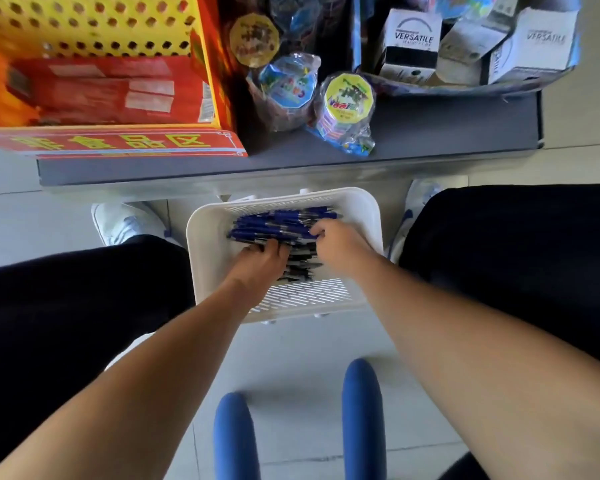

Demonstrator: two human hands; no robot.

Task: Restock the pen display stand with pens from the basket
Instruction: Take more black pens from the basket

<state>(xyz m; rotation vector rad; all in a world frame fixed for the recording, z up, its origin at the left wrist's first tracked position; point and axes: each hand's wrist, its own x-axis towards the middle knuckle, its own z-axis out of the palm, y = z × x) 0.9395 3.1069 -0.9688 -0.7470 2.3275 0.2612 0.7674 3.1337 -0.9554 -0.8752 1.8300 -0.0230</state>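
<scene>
- The basket (201, 244) stands on the floor between the person's two shoes, one (122, 221) to its left and one (409, 216) to its right.
- Pens (278, 223) lie piled inside the basket, towards its far side.
- The left hand (262, 259) and right hand (340, 245) are in the basket, side by side on the pens.
- Beyond the basket runs a shelf (430, 133).
- On the shelf, a perforated stand (84, 26) is far-left of the basket, wrapped packs (349, 109) straight beyond it, and boxes (413, 39) far-right.
- Nearer than the basket are two padded bars (236, 434).

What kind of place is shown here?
Probably a small shop, perhaps selling stationery: wrapped goods lie on a grey shelf, white boxes printed VERSATILE stand nearby, and a white basket holds blue pens.
</scene>
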